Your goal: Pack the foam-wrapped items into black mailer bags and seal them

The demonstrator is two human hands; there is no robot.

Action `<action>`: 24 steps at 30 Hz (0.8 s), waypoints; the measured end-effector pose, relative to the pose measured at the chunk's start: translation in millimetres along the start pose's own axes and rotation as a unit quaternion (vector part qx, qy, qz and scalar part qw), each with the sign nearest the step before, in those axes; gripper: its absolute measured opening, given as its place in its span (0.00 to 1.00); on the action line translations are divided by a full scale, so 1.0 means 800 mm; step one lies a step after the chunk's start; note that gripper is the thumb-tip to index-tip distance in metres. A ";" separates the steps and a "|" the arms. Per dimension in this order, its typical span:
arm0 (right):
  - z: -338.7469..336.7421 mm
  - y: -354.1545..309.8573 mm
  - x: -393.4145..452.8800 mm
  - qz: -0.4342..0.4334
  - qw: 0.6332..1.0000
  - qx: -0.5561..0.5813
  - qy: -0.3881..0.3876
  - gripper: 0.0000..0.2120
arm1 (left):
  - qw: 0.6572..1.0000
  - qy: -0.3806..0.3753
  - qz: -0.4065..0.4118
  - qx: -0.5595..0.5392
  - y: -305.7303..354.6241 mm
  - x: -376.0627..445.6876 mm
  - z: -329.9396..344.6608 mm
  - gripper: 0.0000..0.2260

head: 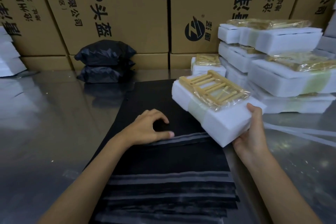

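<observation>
Seemingly the left hand point(148, 128) only pinches the top mailer bag point(163, 111) by its mouth, so the foam-wrapped item point(212, 107) gripped by the right hand point(251, 132) could snag.

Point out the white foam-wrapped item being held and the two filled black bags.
white foam-wrapped item point(225, 123), head view, near foam face.
filled black mailer bags point(105, 54), head view, upper bag's crinkled front.

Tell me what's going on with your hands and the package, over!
Right hand holds foam-wrapped item above the table. Left hand picks at top black mailer bag, not open yet. Nothing in the way.
</observation>
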State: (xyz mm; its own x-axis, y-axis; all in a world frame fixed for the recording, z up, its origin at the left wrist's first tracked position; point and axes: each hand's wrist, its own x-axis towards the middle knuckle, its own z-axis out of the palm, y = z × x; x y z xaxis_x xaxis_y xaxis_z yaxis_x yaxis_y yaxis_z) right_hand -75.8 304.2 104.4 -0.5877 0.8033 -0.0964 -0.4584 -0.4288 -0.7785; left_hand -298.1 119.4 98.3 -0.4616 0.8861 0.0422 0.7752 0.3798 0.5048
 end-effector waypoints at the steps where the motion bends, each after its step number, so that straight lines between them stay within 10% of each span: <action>1: 0.000 0.000 0.000 0.002 1.000 0.004 0.009 0.19 | 1.000 -0.026 0.002 0.008 -0.001 -0.010 0.001 0.25; 8: 0.002 -0.004 -0.011 0.013 0.998 0.013 0.053 0.21 | 0.990 0.090 0.046 0.094 -0.002 -0.020 0.003 0.13; 24: 0.007 -0.007 -0.021 0.025 0.998 0.023 0.054 0.20 | 0.993 0.065 0.032 0.095 0.002 -0.024 0.003 0.16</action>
State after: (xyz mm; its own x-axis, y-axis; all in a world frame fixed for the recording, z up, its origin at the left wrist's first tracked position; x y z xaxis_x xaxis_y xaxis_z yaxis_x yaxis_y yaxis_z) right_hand -67.0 291.1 114.1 -0.5356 0.8198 -0.2027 -0.4623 -0.4855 -0.7420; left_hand -287.3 103.6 96.5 -0.4505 0.8730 0.1867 0.8665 0.3772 0.3270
